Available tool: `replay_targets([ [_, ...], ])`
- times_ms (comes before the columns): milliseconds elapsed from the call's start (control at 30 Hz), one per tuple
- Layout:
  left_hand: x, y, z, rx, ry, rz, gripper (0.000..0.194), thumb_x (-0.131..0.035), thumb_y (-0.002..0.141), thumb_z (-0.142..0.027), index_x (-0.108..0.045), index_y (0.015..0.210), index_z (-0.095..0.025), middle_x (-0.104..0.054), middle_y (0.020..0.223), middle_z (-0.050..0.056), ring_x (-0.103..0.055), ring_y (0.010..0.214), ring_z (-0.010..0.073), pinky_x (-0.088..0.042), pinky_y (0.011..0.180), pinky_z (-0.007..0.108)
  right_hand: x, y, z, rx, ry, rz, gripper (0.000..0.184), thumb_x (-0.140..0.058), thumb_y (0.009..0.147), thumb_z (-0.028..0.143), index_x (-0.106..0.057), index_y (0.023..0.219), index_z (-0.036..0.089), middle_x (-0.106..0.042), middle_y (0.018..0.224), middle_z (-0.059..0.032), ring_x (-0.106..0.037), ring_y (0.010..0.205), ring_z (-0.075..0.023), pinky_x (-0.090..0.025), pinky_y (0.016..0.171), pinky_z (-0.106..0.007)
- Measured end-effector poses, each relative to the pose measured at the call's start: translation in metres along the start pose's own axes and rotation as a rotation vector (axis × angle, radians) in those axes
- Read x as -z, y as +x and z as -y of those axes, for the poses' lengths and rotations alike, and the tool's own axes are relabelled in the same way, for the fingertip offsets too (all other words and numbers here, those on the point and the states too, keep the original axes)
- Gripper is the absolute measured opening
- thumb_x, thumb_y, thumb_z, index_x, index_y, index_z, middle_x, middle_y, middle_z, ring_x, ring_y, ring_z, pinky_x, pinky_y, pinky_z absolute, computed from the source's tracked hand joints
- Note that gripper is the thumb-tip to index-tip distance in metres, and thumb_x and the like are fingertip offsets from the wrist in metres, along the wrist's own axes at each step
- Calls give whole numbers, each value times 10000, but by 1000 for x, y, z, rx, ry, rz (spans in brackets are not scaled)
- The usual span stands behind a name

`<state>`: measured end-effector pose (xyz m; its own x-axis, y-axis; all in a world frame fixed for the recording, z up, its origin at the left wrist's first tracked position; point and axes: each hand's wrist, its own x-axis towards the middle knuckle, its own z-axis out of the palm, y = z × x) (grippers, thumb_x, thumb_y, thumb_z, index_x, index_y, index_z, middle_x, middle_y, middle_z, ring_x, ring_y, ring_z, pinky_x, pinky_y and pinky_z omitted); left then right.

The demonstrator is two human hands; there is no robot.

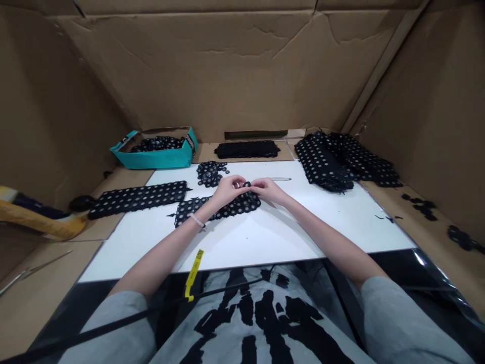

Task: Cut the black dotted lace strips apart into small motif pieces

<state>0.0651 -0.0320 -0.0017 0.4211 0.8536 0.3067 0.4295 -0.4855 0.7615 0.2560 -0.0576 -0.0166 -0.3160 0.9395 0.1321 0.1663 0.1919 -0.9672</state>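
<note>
**A:** ok what are you actually holding there, looks fiddly lol

**B:** Pinching a tiny black lace bit [247, 185] right at the top edge of a lace strip [242, 205]. My left hand [227, 191] and right hand [267, 189] are almost touching, with my left fingers [238, 181] and right fingers [254, 185] closed on it from both sides. It's too small to see much more of it.

**A:** what's the stuff like?

**B:** Black, lacy, a bit stiff-looking, full of round holes, with ragged little tails at the ends. The strip lies flat on a white board [303, 227], right under my hands.

**A:** and around you?

**B:** A second strip [136, 199] sits just to the left, and a heap of small round lace pieces [209, 173] lies past my hands. Farther back there's a long dark stack [247, 149] on cardboard [246, 76], with bigger piles [324, 162] on the right. There's also a teal box [159, 159] with more lace [157, 144] inside. A thin metal blade [280, 179] lies just past my right hand, and I've got a pale bracelet [197, 220] on my left wrist.
</note>
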Motion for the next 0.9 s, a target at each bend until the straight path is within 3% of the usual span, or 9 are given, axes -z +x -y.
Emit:
replay_targets([
  [133, -3, 0, 5, 15, -48, 30, 177, -669, 775, -344, -748, 801, -188, -741, 896, 72, -638, 821, 217, -452, 766, 288, -2, 3, -5, 18, -54, -52, 248, -615, 717, 389, -661, 705, 146, -604, 643, 13, -501, 619, -119, -372, 625, -246],
  [267, 2, 3, 12, 114, -48, -86, 150, -617, 783, -262, -741, 737, -190, -743, 805, 57, -652, 818, 233, -460, 799, 304, -2, 6, -14, -58, -32, -93, 239, -612, 706, 385, -659, 726, 152, -624, 661, 2, -516, 619, -126, -382, 608, -245],
  [400, 41, 12, 36, 163, 83, -381, 160, -592, 791, -238, -742, 772, -185, -740, 848, 75, -645, 857, 250, -454, 803, 322, 1, 8, -18, -125, -12, -113, 209, -633, 684, 360, -644, 699, 151, -603, 632, 7, -490, 588, -113, -356, 553, -227],
  [467, 65, 14, 53, 125, 247, -456, 160, -604, 796, -262, -747, 787, -190, -740, 923, 94, -627, 946, 270, -425, 888, 342, 2, 7, -16, -167, 32, -118, 206, -655, 674, 354, -633, 675, 149, -582, 611, 12, -474, 576, -105, -349, 543, -221],
  [567, 87, 14, 70, 140, 427, -396, 147, -633, 776, -279, -748, 796, -192, -738, 909, 103, -614, 946, 288, -399, 934, 380, 0, 7, -10, -268, 137, -114, 254, -690, 668, 393, -647, 723, 149, -565, 611, 19, -458, 565, -97, -340, 523, -215],
  [633, 88, 13, 70, 125, 509, -353, 170, -643, 770, -294, -749, 850, -188, -733, 896, 103, -607, 932, 293, -386, 945, 406, -3, 7, -8, -301, 134, -109, 296, -710, 662, 421, -661, 767, 148, -559, 607, 26, -452, 563, -97, -327, 517, -215],
  [733, 72, 11, 51, 20, 531, -320, 256, -625, 808, -362, -732, 959, -186, -726, 926, 94, -602, 924, 276, -389, 934, 405, -8, 9, -11, -247, 74, -93, 319, -707, 675, 441, -683, 781, 141, -590, 622, 18, -480, 594, -112, -339, 561, -226],
  [900, 29, 1, 17, -175, 371, 53, 300, -670, 783, -478, -730, 901, -209, -733, 900, 52, -605, 892, 241, -435, 846, 350, -12, 9, -17, -50, 105, -41, 318, -671, 734, 440, -724, 860, 153, -700, 818, -20, -583, 766, -162, -398, 731, -260],
])
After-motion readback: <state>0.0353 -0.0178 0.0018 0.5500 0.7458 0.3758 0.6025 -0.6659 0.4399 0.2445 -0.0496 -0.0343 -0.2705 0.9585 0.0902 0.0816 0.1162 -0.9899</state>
